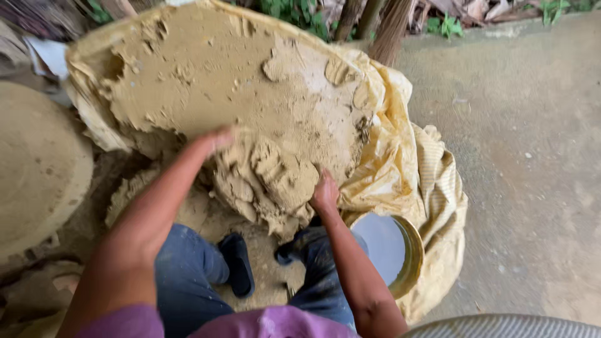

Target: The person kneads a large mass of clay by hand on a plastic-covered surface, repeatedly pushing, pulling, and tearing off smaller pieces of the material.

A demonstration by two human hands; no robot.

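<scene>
Before you, a big mound of tan clay (250,81) sits on yellow plastic sheeting (400,163) on the concrete floor (532,156). A round metal basin (391,247) stands by your right knee. Your left hand (213,139) presses flat on the clay; your right hand (325,193) digs into its lower edge, fingers buried.

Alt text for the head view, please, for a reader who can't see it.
Seen from above, a person's left hand and right hand press into a big heap of tan clay lying on yellowish sheeting. Below are blue trousers, dark shoes and a round bowl on the dirt ground.
</scene>
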